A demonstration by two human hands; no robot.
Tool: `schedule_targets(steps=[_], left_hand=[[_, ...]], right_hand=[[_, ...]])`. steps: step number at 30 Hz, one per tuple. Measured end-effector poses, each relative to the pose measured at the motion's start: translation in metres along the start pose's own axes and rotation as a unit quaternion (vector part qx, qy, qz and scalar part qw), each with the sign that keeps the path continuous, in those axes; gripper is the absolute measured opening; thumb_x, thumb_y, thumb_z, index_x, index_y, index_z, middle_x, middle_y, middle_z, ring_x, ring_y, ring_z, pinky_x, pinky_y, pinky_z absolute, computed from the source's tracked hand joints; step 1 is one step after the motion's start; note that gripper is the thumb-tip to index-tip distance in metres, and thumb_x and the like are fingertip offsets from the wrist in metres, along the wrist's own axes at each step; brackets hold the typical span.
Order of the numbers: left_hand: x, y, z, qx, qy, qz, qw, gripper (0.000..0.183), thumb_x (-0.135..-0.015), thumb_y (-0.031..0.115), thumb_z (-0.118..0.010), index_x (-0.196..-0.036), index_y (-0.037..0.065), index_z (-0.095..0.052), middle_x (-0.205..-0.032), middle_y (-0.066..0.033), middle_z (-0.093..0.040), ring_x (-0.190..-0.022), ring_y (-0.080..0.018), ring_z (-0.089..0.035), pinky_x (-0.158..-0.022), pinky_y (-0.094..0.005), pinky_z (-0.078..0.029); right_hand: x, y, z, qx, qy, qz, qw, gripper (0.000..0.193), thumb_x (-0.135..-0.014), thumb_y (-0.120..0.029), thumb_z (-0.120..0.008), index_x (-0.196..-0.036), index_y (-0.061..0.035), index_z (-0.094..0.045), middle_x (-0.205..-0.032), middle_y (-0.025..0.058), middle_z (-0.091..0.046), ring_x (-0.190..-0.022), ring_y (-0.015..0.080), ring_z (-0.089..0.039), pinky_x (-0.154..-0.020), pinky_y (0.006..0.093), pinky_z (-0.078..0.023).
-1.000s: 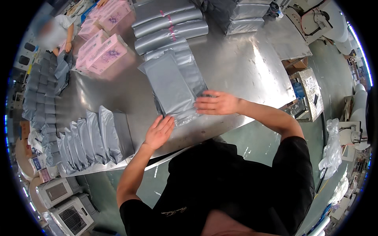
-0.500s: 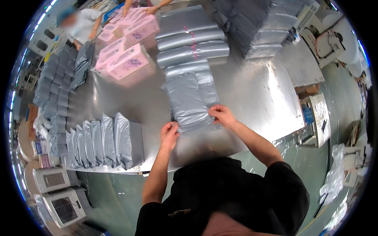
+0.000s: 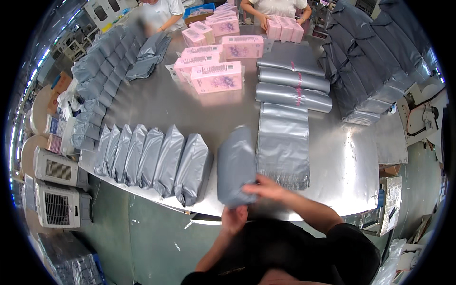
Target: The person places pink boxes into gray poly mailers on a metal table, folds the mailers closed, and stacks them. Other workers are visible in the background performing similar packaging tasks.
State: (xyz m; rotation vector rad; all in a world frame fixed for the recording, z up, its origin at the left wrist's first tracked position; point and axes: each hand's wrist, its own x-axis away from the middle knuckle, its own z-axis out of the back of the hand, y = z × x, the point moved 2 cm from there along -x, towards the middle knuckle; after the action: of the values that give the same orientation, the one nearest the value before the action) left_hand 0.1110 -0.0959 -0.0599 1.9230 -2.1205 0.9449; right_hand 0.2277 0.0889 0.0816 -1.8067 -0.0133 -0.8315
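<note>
Lifted off the flat stack of gray plastic sleeves (image 3: 283, 142) since the earlier frames, one gray plastic mailer bag (image 3: 236, 164) is now just left of it, over the near edge of the metal table (image 3: 342, 161). The right hand (image 3: 262, 188) is partly closed, gripping the bag's lower right edge with its fingers across the surface. The left hand (image 3: 234, 218) is curled at the bag's near end; blur and overlap hide how firmly it has hold, so I cannot tell. Just left of the bag stands a row of filled gray bags (image 3: 152, 159). Beyond the stack lie rolled gray bundles (image 3: 311, 97) with pink marks; farther left are pink floral packs (image 3: 217, 77). Across the table, a co-worker in white (image 3: 278, 5) touches more packs.
</note>
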Motion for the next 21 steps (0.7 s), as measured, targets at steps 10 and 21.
schedule_targets(steps=[10, 21], left_hand=[[0.031, -0.002, -0.047, -0.430, 0.015, 0.016, 0.903, 0.042, -0.104, 0.026, -0.055, -0.140, 0.004, -0.051, -0.138, -0.0180, -0.060, -0.113, -0.0283, -0.067, -0.093, -0.0405, -0.056], [-0.094, -0.024, -0.134, -0.877, -0.129, -0.393, 0.244, 0.030, -0.085, 0.006, -0.069, -0.116, 0.005, -0.066, -0.116, -0.0142, -0.067, -0.107, -0.0344, -0.063, -0.092, -0.0452, -0.051]], right_hand=[[-0.224, -0.159, 0.167, 0.533, 0.336, 0.301, 0.716, 0.056, -0.088, -0.035, -0.073, -0.136, -0.0094, -0.059, -0.131, 0.0194, -0.065, -0.127, 0.0356, -0.057, -0.098, 0.0454, -0.050], [-0.216, -0.212, 0.192, 0.626, 0.332, 0.261, 0.656, 0.085, -0.070, -0.037, -0.078, -0.149, -0.0255, -0.048, -0.120, 0.0207, -0.057, -0.114, 0.0402, -0.053, -0.102, 0.0489, -0.044]])
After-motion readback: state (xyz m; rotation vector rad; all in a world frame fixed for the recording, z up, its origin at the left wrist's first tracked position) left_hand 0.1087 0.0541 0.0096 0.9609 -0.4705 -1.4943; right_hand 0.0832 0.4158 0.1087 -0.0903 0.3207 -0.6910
